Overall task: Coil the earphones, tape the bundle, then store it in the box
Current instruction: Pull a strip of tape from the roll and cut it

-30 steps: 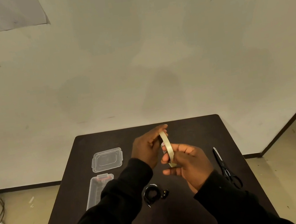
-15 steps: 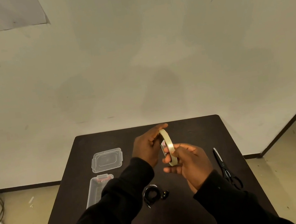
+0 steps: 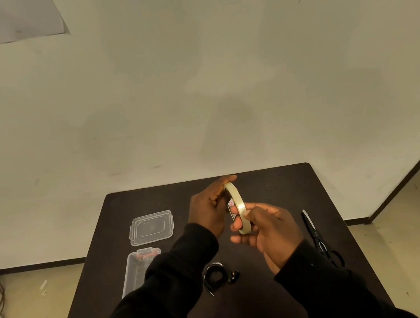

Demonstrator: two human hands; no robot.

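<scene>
A pale roll of tape [image 3: 237, 203] stands on edge above the dark table [image 3: 276, 189], held between both hands. My left hand [image 3: 208, 208] grips its far side and my right hand [image 3: 268, 229] pinches its near lower rim with thumb and fingers. The black earphones [image 3: 217, 276] lie coiled on the table below my hands, an earbud just right of the coil. The clear box [image 3: 138, 270] sits at the left, partly hidden by my left sleeve. Its clear lid [image 3: 151, 227] lies flat just beyond it.
Black scissors [image 3: 320, 240] lie along the table's right side, blades pointing away from me. Cables and a white object are on the floor at the far left. A wall rises right behind the table's far edge.
The roll has tilted slightly and my right thumb has slid along its rim. Both hands stay in about the same place.
</scene>
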